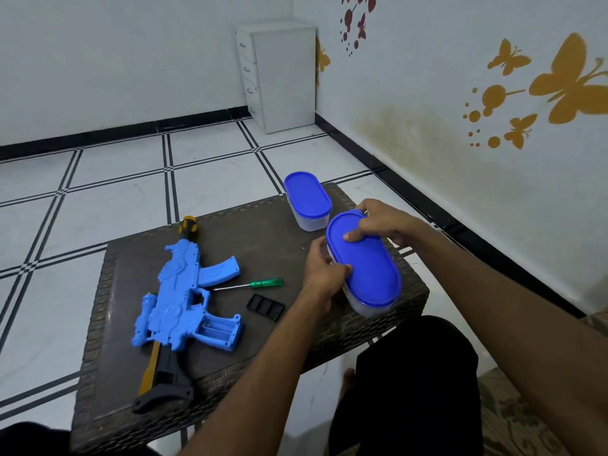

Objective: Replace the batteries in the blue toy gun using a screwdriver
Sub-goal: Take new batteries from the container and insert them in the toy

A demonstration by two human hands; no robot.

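The blue toy gun (179, 297) lies on the left half of the dark woven table (250, 245), its battery bay in the grip open and empty. A green-handled screwdriver (253, 284) lies beside it, and the black battery cover (266, 307) rests just below the screwdriver. A clear container with a blue lid (368, 268) stands tilted at the table's right edge. My left hand (324, 271) grips its left side with the thumb on the lid's rim. My right hand (385, 225) grips the lid's far end.
A second blue-lidded container (307, 200) stands at the table's far edge. A tiny pale speck, possibly the screw (303, 248), lies near my left hand. A white drawer cabinet (276, 77) stands in the room's corner. My dark-clothed knee (411, 373) is under the table's near right edge.
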